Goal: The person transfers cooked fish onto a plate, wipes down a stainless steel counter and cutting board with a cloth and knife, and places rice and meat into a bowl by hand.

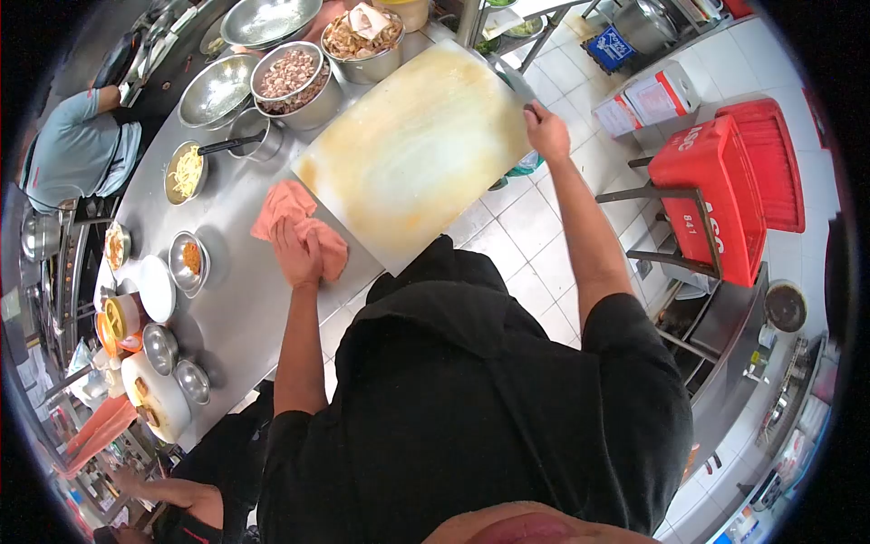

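My left hand [297, 254] presses on a crumpled orange-pink cloth [281, 210] on the steel counter, its fingers bent over the fabric. With my right hand [547, 134] I grip the right edge of a large, stained, whitish cutting board [412, 150]. The board is tilted and reaches past the counter's edge over the floor. Its lower left edge lies close to the cloth. Beyond the cloth stand a bowl of pale yellow strips [187, 172] and a steel pot with a black-handled utensil [256, 136].
On the steel counter [231, 317] are a pot of chopped meat [288, 74], a pot of sliced food [362, 36] and several bowls. A person in grey [77, 150] is at upper left, another person's arm [177, 492] at lower left. Red bins [707, 190] stand right.
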Available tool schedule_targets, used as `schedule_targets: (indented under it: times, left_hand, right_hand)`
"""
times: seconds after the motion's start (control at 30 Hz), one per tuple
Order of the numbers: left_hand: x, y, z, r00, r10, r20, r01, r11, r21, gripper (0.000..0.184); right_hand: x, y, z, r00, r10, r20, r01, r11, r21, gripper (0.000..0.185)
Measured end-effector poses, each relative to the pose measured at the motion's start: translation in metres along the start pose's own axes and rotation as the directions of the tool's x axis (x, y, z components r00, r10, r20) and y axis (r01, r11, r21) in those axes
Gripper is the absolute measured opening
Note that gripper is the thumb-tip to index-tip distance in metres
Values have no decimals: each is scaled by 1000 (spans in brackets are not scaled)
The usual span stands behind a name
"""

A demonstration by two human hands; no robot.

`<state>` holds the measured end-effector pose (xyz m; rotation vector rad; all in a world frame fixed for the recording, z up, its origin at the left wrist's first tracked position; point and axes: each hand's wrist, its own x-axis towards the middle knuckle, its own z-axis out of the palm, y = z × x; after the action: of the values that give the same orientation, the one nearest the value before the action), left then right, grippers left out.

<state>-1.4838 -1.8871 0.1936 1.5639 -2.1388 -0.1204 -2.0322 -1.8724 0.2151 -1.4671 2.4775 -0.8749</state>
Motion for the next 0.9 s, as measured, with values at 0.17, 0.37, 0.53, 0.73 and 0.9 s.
schedule_targets:
  times: [0.17, 0.37, 0.53, 0.73, 0.9]
  left_hand:
    - [7, 3, 4, 999, -39, -14, 39, 999, -10, 54]
    - [21, 6, 12, 996, -21, -81, 18, 999, -36, 50]
    - [41, 22, 22, 992, -26, -120, 7, 988, -156, 45]
    - [65, 28, 40, 992, -125, 32, 129, 957, -260, 44]
    - [76, 40, 49, 983, -138, -119, 94, 944, -317, 44]
  right_hand:
    - [-51, -62, -3, 981, 12, 192, -16, 1000, 23, 33]
    - [-56, -75, 13, 984, 15, 176, -23, 999, 45, 35]
    - [32, 19, -31, 964, 227, -137, -219, 973, 71, 43]
    - [30, 56, 3, 930, 264, -255, -177, 931, 319, 50]
    - [14, 39, 5, 922, 243, -302, -146, 939, 312, 49]
